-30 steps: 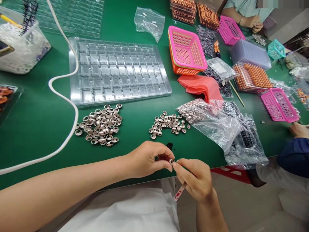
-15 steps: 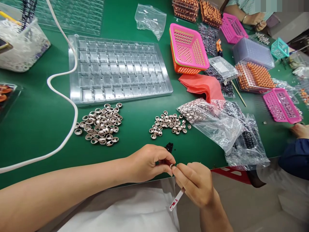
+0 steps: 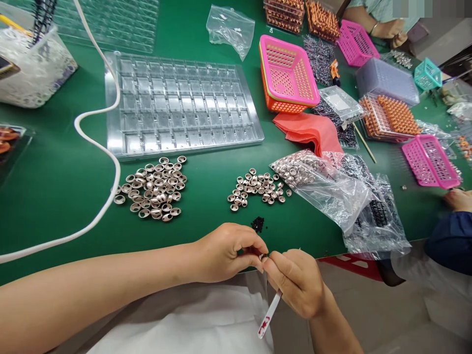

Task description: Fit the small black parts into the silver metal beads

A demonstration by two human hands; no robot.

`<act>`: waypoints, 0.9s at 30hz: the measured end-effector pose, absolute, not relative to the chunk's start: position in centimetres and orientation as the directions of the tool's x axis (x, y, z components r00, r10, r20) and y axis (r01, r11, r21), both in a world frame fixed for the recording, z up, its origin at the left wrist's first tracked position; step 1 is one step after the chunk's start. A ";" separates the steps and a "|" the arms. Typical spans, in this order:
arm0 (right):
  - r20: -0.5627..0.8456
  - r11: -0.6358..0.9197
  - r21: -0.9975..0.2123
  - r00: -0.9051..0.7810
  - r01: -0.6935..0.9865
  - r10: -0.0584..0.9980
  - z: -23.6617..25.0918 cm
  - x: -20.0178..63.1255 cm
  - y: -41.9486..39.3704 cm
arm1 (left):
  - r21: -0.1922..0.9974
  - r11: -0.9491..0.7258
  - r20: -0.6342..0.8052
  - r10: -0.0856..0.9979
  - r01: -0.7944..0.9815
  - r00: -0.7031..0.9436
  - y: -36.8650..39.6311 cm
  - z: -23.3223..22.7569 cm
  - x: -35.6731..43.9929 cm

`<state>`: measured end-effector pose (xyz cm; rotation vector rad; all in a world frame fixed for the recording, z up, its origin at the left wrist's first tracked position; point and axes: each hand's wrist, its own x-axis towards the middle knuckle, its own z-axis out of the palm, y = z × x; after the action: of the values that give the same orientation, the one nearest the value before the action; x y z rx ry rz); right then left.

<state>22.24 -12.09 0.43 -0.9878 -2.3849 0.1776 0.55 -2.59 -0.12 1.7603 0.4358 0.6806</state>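
My left hand [image 3: 224, 251] pinches a small metal ring [image 3: 262, 256] at the near edge of the green table [image 3: 62, 196]. My right hand [image 3: 297, 280] meets it fingertip to fingertip and grips a thin white stick [image 3: 269, 314] with a red mark that points down toward my lap. A pile of larger metal rings [image 3: 153, 189] lies to the left, and a smaller pile [image 3: 258, 189] sits just beyond my hands. Tiny black parts [image 3: 258, 224] lie close to my left thumb.
A clear compartment tray [image 3: 177, 105] lies behind the piles, a white cable [image 3: 106, 152] curves at its left. Plastic bags of parts [image 3: 332, 189], pink baskets [image 3: 287, 73] and orange part racks [image 3: 389, 115] fill the right. Other people's hands [image 3: 457, 199] show at right and far right.
Both hands have drifted slightly toward me and down, still pressed together on the ring. The white stick has swung to point more steeply downward.
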 end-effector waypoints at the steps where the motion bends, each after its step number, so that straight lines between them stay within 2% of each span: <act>1: 0.438 0.721 -0.326 -0.578 0.612 0.689 0.5 22.2 -12.0 | 0.957 -0.286 0.219 0.605 -0.048 0.766 -2.6 -0.2 0.5; 7: 0.405 0.717 -0.361 -0.592 0.597 0.697 1.0 22.0 -11.5 | 0.969 -0.247 0.177 0.611 -0.026 0.772 -2.6 -0.2 0.5; 14: 0.409 0.711 -0.330 -0.585 0.621 0.700 1.1 22.2 -11.4 | 0.993 -0.101 0.014 0.589 0.057 0.808 -2.4 0.5 0.3; 20: 0.446 0.736 -0.241 -0.601 0.633 0.663 1.6 22.2 -11.4 | 0.994 -0.099 0.029 0.582 0.035 0.813 -2.3 0.6 0.3; 27: 0.433 0.725 -0.266 -0.593 0.636 0.679 1.4 22.3 -11.9 | 0.994 -0.101 0.032 0.576 0.032 0.817 -2.5 0.5 0.3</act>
<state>22.27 -11.86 1.36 -0.9985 -2.4145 0.1128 0.29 -2.45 0.49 1.6239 0.4888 0.4885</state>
